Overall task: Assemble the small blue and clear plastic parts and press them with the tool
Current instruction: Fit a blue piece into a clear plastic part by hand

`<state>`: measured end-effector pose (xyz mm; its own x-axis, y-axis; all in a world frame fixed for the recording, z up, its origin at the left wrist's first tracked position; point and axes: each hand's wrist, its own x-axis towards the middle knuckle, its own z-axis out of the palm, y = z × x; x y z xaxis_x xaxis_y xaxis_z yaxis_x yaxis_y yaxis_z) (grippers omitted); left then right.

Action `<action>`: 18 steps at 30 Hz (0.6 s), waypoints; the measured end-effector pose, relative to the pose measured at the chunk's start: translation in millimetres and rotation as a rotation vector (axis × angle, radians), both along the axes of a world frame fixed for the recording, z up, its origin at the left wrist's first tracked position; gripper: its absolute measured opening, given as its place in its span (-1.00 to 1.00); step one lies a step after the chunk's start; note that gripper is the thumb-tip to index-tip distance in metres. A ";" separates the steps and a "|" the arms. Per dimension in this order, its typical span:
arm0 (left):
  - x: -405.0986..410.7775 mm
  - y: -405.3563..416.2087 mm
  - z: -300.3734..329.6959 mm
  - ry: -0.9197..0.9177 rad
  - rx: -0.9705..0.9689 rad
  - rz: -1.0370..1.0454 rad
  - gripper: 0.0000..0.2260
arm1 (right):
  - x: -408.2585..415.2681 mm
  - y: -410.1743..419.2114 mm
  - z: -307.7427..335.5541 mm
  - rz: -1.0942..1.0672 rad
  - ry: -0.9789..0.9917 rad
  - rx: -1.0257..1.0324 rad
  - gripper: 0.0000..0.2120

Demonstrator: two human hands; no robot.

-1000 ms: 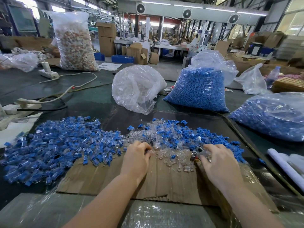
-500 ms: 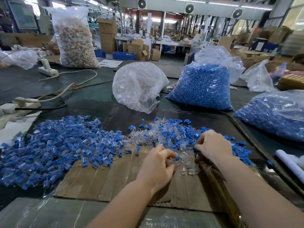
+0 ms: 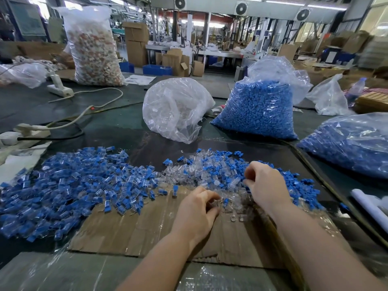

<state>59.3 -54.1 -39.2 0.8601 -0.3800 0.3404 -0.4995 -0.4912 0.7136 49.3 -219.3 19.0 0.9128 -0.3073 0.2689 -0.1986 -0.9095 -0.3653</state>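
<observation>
A wide heap of assembled blue-and-clear parts (image 3: pixel 73 185) covers the left of the table. A smaller pile of loose clear and blue parts (image 3: pixel 210 169) lies in the middle, at the far edge of a cardboard sheet (image 3: pixel 147 227). My left hand (image 3: pixel 197 208) hovers over the cardboard with curled fingers and pinches a small clear part (image 3: pixel 215 202). My right hand (image 3: pixel 262 185) reaches into the loose pile with fingers curled down; what its fingertips hold is hidden. No pressing tool shows in this view.
Behind the piles stand a clear plastic bag (image 3: pixel 176 110) and a bag of blue parts (image 3: pixel 260 110); another blue-filled bag (image 3: pixel 352 143) lies at the right. A power strip (image 3: pixel 58 89) and cables (image 3: pixel 63 127) cross the left. White rolls (image 3: pixel 369 204) lie by the right edge.
My right hand moved away from the near edge of the pile up into the loose parts; the metal tool it held is out of sight. My left hand shifted right to the clear parts.
</observation>
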 end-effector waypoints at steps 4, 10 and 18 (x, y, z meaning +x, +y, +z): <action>0.8 -1.9 -0.3 -0.005 -0.010 0.017 -0.78 | -21.5 31.1 -9.5 0.120 -0.119 0.131 -0.74; 1.2 -2.1 0.8 -0.021 0.002 0.025 -0.83 | -47.9 57.9 -37.8 0.078 -0.245 0.087 -0.91; -1.7 -0.3 2.7 -0.047 0.059 0.007 -0.84 | -52.5 61.4 -48.1 0.072 -0.447 -0.008 -0.76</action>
